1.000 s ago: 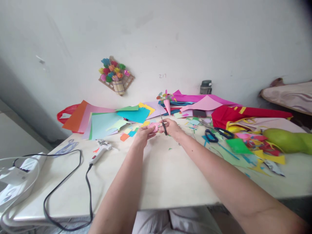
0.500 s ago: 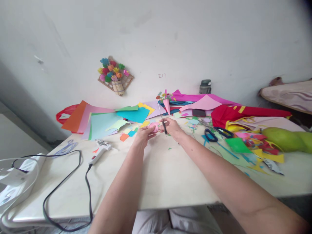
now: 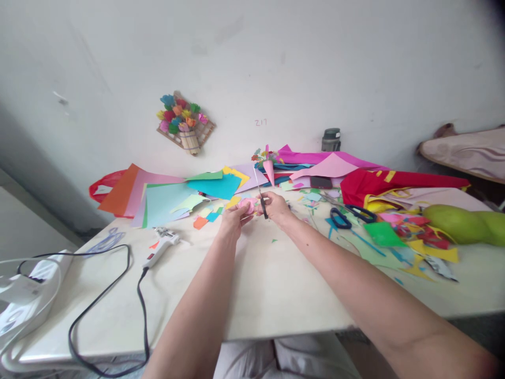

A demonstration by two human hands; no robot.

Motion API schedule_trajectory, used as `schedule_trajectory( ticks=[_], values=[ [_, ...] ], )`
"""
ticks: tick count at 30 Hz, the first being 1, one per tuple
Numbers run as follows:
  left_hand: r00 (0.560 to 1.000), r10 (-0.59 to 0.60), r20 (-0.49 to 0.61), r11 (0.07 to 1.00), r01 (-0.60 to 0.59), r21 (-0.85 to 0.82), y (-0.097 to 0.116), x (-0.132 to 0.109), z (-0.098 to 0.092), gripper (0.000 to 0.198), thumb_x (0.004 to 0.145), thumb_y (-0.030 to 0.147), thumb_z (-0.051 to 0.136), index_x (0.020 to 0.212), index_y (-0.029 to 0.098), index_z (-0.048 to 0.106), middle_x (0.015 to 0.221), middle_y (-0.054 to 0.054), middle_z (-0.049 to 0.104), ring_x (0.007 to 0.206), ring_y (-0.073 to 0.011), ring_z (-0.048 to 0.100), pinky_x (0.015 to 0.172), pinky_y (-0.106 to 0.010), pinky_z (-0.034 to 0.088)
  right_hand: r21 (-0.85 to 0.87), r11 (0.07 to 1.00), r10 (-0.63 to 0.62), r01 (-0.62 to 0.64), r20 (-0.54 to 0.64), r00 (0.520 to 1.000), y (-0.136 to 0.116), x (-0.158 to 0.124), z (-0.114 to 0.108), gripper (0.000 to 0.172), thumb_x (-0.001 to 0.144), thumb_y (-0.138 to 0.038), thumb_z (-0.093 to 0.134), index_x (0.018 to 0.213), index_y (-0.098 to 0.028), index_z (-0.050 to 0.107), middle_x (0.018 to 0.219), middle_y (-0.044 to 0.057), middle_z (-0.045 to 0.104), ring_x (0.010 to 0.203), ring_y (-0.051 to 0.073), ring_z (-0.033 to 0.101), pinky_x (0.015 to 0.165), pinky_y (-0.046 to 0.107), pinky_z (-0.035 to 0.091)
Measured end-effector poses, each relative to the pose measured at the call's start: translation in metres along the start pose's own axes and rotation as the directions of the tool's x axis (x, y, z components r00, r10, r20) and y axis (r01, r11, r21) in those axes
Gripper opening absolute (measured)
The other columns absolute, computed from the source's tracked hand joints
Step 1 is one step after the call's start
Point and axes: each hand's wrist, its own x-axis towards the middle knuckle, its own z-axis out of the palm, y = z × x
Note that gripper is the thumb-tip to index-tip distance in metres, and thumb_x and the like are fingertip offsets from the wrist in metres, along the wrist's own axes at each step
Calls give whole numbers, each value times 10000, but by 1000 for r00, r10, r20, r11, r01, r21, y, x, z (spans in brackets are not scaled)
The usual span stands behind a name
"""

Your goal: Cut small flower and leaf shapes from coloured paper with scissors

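Note:
Over the middle of the table, my left hand pinches a small pink paper piece between thumb and fingers. Close on its right is my right hand, its fingers closed around a slim tool with a black handle and a long, thin silver shaft pointing up and away. The fingertips of both hands are near the pink paper; whether the right ones touch it I cannot tell. Coloured paper scraps lie just beyond and left of my hands. Behind them stands a pink paper cone with small paper flowers.
A hot glue gun with a black cord lies at left, near a white power strip. Coloured sheets spread along the back. To the right are blue-handled scissors, a phone, red cloth and a green object.
Both hands keep the same hold on the pink paper and the black-handled tool. The whole view has shifted very slightly; the tool has moved a little to the left in the picture.

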Motion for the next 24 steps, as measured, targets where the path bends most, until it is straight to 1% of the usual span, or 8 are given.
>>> schedule_trajectory(
  ticks=[4, 8, 13, 16, 21, 24],
  values=[
    [1000, 15, 11, 1000, -15, -13, 0, 2, -2, 290, 543, 303, 816, 687, 119, 645, 676, -45, 648, 608, -133, 620, 682, -291, 509, -26, 999, 25, -25, -6, 1000, -2, 1, -3, 322, 574, -125, 709, 863, -170, 572, 537, -47, 565, 473, 109, 564, 411, 178, 368],
    [1000, 12, -10, 1000, -13, -19, 1, 6, -5, 249, 549, 262, 813, 649, 118, 635, 625, -32, 627, 564, -119, 595, 662, -289, 516, -33, 999, 23, -24, -36, 999, -5, 2, -8, 335, 581, -153, 740, 870, -170, 570, 513, -41, 568, 462, 109, 555, 375, 163, 320],
    [999, 31, 10, 999, -31, 37, 2, 3, -3, 263, 510, 269, 830, 615, 120, 640, 591, -23, 611, 551, -112, 580, 636, -273, 524, -23, 1000, 9, -10, -54, 998, -6, 3, -11, 315, 611, -158, 737, 878, -167, 570, 489, -54, 542, 445, 96, 536, 375, 160, 332],
    [997, 62, 47, 995, -66, 80, 4, -2, -1, 299, 470, 301, 848, 608, 126, 649, 590, -22, 613, 565, -114, 583, 650, -277, 530, -16, 1000, -6, 6, -54, 999, -7, 4, -12, 322, 606, -159, 743, 875, -168, 566, 508, -56, 540, 448, 90, 535, 378, 161, 341],
    [987, 95, 128, 982, -114, 149, 5, -4, 1, 326, 462, 344, 854, 592, 139, 636, 588, -21, 618, 582, -128, 596, 671, -296, 531, -21, 1000, -11, 11, -29, 1000, -9, 4, -13, 337, 587, -131, 745, 874, -160, 571, 515, -64, 539, 454, 83, 529, 410, 172, 381],
    [982, 99, 159, 977, -126, 173, 4, -4, 1, 349, 462, 341, 858, 649, 138, 644, 605, -18, 634, 575, -125, 600, 665, -296, 527, -29, 999, -15, 15, 6, 1000, -8, 4, -13, 351, 570, -114, 748, 873, -152, 574, 512, -69, 543, 448, 71, 506, 428, 177, 401]
  ],
)
